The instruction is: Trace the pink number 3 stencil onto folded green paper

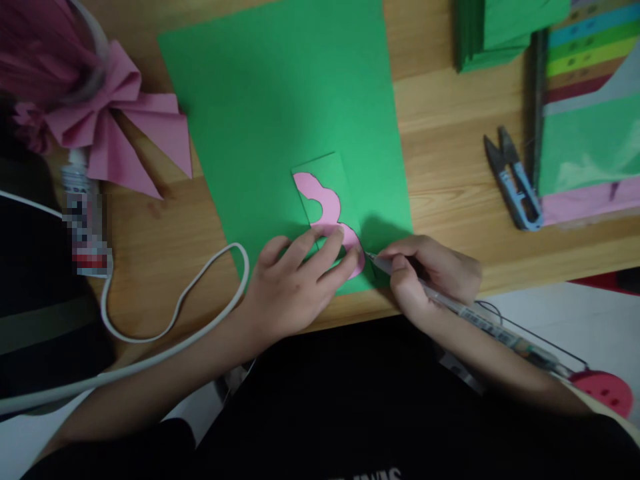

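A pink curvy paper cut-out (325, 207) lies on a narrow green paper strip (327, 170), which rests on a large green sheet (280, 100) on the wooden table. My left hand (295, 283) lies flat with its fingers pressing the lower end of the pink shape. My right hand (433, 270) grips a pen (480, 317), its tip touching the green paper right at the pink shape's lower right edge.
Blue-handled thread snips (515, 180) lie to the right. A stack of green paper (495, 33) and a folder of coloured sheets (590, 107) sit at the back right. A pink folded paper bow (120, 113), a glue tube (85, 213) and a white cable (175, 320) are at the left.
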Demonstrator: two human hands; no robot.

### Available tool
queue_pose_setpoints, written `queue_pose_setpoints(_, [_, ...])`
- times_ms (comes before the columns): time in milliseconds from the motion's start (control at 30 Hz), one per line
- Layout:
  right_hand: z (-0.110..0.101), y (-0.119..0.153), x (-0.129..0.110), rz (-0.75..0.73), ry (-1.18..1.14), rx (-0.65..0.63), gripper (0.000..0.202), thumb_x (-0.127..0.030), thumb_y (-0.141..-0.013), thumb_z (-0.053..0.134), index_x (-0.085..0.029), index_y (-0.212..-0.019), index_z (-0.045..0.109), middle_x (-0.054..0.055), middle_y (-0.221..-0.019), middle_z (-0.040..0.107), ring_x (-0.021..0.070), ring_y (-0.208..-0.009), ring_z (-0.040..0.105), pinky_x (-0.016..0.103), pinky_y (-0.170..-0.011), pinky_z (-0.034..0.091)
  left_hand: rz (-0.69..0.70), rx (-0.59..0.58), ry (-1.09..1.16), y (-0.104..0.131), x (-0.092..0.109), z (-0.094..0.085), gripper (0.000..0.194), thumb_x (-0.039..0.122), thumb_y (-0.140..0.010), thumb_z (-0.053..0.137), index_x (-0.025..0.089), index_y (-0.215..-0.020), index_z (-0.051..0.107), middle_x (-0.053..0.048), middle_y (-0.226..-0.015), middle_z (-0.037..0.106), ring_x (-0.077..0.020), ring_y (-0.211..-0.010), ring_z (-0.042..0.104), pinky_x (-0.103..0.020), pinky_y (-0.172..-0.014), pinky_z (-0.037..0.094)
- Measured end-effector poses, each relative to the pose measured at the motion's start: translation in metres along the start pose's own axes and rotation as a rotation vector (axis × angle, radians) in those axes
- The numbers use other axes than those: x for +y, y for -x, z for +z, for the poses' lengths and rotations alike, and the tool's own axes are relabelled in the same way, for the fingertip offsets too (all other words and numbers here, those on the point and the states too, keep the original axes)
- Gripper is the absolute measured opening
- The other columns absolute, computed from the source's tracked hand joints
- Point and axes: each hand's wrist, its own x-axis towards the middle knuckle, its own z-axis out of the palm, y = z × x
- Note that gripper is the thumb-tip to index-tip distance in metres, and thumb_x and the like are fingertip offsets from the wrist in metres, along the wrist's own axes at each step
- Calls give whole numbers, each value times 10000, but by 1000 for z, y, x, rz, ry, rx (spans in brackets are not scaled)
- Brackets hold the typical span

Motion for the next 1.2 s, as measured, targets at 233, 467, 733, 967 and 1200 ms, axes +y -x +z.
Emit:
queue_pose_setpoints(233, [1, 0, -2, 9, -8, 3, 155, -136, -838, 532, -236, -802, 646, -32, -673, 700, 94, -487, 583, 231, -482, 482, -20, -36, 39, 4, 0, 0, 241, 281, -906, 644, 339, -1136, 684, 29, -1242, 689, -200, -1110, 589, -363, -823, 357])
queue_pose_setpoints(467, [2, -3, -1, 4, -30, 5, 141, -134, -831, 554, -235, -824, 653, -28, -678, 708, 88, -457, 555, 227, -449, 456, -15, -50, 37, 5, 1, -1, 247, 264, -926, 616, 333, -1155, 679, 20, -1249, 683, -199, -1125, 585, -359, -819, 361])
queue_pose_setpoints(733, [0, 2, 0, -25, -35, -5, 154, -104, -805, 533, -217, -799, 637, -24, -694, 706, 88, -541, 612, 206, -495, 475, -18, -47, 30, 2, 0, -3, 215, 325, -936, 626, 344, -1142, 681, 32, -1238, 693, -195, -1095, 600, -369, -825, 349])
queue_pose_setpoints(967, [-1, 5, 0, -22, -27, -6, 151, -136, -825, 523, -242, -816, 630, -29, -689, 705, 95, -503, 592, 223, -470, 472, -16, -59, 34, 3, -1, -3, 234, 292, -916, 650, 339, -1145, 671, 24, -1248, 681, -198, -1110, 593, -373, -823, 345])
queue_pose_setpoints(1200, [-3, 8, -1, 3, -22, -34, 154, -156, -826, 506, -252, -812, 626, -25, -662, 696, 119, -531, 623, 246, -498, 501, -1, -63, 33, 5, -1, -3, 258, 288, -919, 640, 335, -1172, 660, 2, -1266, 671, -216, -1124, 595, -375, -830, 362])
